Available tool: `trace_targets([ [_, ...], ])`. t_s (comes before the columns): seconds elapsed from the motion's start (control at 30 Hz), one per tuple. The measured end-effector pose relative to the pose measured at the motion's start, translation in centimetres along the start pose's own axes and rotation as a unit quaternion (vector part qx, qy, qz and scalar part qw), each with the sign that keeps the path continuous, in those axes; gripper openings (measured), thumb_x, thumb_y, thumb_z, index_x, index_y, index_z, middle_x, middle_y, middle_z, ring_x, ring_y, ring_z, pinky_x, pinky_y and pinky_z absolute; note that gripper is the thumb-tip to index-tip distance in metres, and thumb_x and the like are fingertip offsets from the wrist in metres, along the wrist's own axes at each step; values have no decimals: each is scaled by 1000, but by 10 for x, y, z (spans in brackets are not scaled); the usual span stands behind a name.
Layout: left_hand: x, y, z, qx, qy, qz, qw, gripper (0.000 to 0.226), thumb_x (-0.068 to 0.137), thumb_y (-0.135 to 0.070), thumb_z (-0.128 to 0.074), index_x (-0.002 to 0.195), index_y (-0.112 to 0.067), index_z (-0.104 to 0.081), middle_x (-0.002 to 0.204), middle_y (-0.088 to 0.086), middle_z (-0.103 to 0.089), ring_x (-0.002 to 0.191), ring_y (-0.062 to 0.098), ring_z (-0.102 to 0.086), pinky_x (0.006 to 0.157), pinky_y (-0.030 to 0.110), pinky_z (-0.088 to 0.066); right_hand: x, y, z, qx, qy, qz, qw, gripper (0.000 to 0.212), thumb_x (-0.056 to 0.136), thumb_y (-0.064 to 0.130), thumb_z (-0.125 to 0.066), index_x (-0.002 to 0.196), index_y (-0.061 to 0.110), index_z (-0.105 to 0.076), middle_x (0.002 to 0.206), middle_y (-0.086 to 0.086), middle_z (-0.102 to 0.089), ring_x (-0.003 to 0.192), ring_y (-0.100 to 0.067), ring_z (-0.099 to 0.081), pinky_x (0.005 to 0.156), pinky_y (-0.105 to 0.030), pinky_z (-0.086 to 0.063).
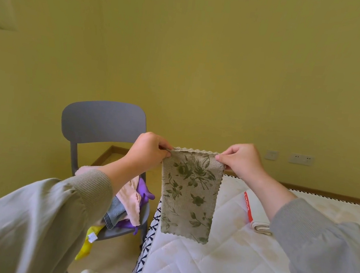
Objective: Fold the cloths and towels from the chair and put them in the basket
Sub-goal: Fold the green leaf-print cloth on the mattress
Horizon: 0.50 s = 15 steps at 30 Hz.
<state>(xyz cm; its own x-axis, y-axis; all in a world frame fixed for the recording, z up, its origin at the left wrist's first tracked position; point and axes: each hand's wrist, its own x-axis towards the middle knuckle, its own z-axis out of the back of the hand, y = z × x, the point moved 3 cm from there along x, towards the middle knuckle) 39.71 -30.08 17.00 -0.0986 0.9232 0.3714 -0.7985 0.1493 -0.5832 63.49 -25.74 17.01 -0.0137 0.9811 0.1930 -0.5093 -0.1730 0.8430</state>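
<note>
Beige floral cloth (pixel 190 192) hanging | left hand (pixel 147 152) fingers pinching top-left corner | right hand (pixel 243 162) fingers pinching top-right corner

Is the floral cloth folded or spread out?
Folded: the floral cloth shows two layered top edges, pinched by left hand and right hand.
</note>
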Motion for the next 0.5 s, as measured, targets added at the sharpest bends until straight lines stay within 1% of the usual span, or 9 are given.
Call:
trace_targets([
  [0.07,0,0,0,8,-1,2,1000,16,82,-7,-71,98,-8,-75,91,5,-71,77,13,-59,72,21,-43,0,1,1,-2,-5,5,1000,26,69,11,-82,52,14,-63,49,0,-63,42,-10,-57,49,-24,-51],
  [0.13,0,1,-1,13,-5,6,1000,16,82,-7,-71,97,-8,-75,89,5,-71,77,14,-60,72,22,-44,0,2,1,-1,-7,6,1000,26,69,11,-82,52,13,-62,50,-1,-63,40,-8,-57,43,-20,-47],
  [0.2,0,0,-2,14,-9,8,1000,14,82,-7,-71,95,-8,-75,83,4,-69,75,15,-60,70,22,-45,1,2,2,7,-7,4,1000,25,70,8,-82,53,11,-62,52,-4,-63,42,-10,-58,43,-21,-49],
  [0.27,-1,-1,-2,8,-10,8,1000,13,81,-7,-72,93,-9,-75,75,-2,-64,70,13,-59,65,19,-44,2,1,3,17,-4,6,1000,25,71,5,-80,55,9,-62,56,-7,-63,46,-14,-58,49,-25,-54],
  [0.33,0,-1,-2,-8,-9,8,1000,10,78,-6,-74,87,-11,-75,69,-6,-61,66,10,-57,58,14,-42,3,1,4,24,2,8,1000,24,72,1,-78,56,8,-61,57,-7,-62,45,-12,-57,45,-23,-51],
  [0.37,0,0,-1,-22,-5,11,1000,12,78,-6,-75,85,-14,-73,69,-6,-61,67,11,-58,57,14,-42,3,1,5,30,7,10,999,24,73,-1,-77,57,8,-61,57,-7,-61,43,-10,-56,43,-21,-50],
  [0.4,0,1,-1,-39,1,15,999,16,77,-6,-75,87,-18,-71,72,-5,-62,69,12,-59,59,15,-43,3,2,5,38,14,13,999,23,73,-3,-76,60,8,-61,56,-6,-61,43,-8,-56,41,-20,-49],
  [0.43,0,1,-1,-54,8,20,998,22,77,-5,-75,93,-20,-69,74,-5,-63,70,12,-60,60,16,-43,3,2,6,47,22,16,999,22,74,-5,-75,63,9,-62,57,-5,-61,44,-8,-56,41,-19,-49],
  [0.5,1,2,-2,-76,19,27,997,36,79,-6,-73,113,-18,-67,74,-8,-61,68,7,-57,62,15,-42,4,1,7,45,44,23,998,17,76,-7,-72,77,8,-65,59,-3,-63,51,-10,-58,45,-19,-51],
])
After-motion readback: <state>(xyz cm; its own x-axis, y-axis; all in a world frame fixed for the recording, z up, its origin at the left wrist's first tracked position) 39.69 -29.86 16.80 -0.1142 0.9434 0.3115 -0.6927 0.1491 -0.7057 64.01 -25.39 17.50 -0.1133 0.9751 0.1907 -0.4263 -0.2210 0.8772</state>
